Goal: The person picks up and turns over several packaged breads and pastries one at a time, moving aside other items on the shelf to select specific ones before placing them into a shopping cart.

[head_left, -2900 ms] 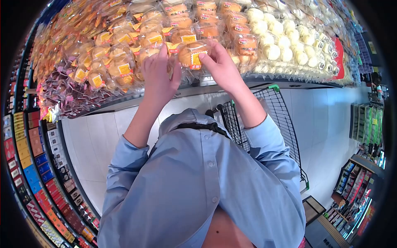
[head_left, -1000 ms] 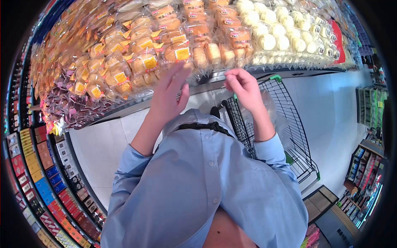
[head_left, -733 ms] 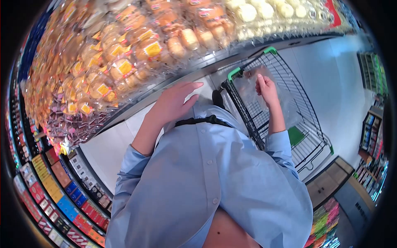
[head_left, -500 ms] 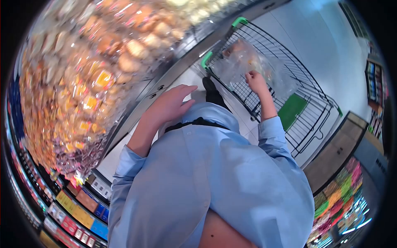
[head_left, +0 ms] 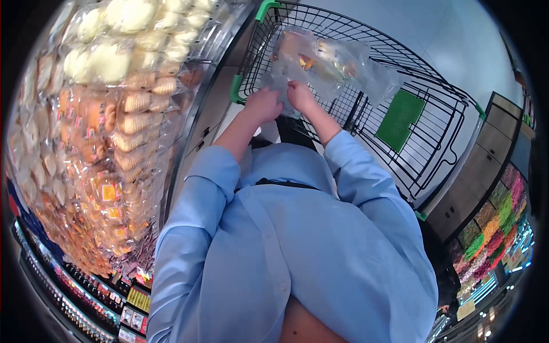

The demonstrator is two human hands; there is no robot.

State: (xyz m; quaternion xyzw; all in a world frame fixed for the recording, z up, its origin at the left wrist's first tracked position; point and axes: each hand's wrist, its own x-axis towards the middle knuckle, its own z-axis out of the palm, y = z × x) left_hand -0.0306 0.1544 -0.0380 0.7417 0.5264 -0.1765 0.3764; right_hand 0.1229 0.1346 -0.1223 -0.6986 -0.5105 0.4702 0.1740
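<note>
Wrapped breads (head_left: 140,123) are filling the display (head_left: 200,107) at left. The left hand (head_left: 263,106) is touching the clear bag (head_left: 284,71); its finger closure cannot be determined. The right hand (head_left: 301,98) is pinching this bag, which is sitting in the cart (head_left: 235,89), containing packaged food (head_left: 307,61).

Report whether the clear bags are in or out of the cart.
In: the clear bags lie inside the cart, its wire sides around them.
</note>
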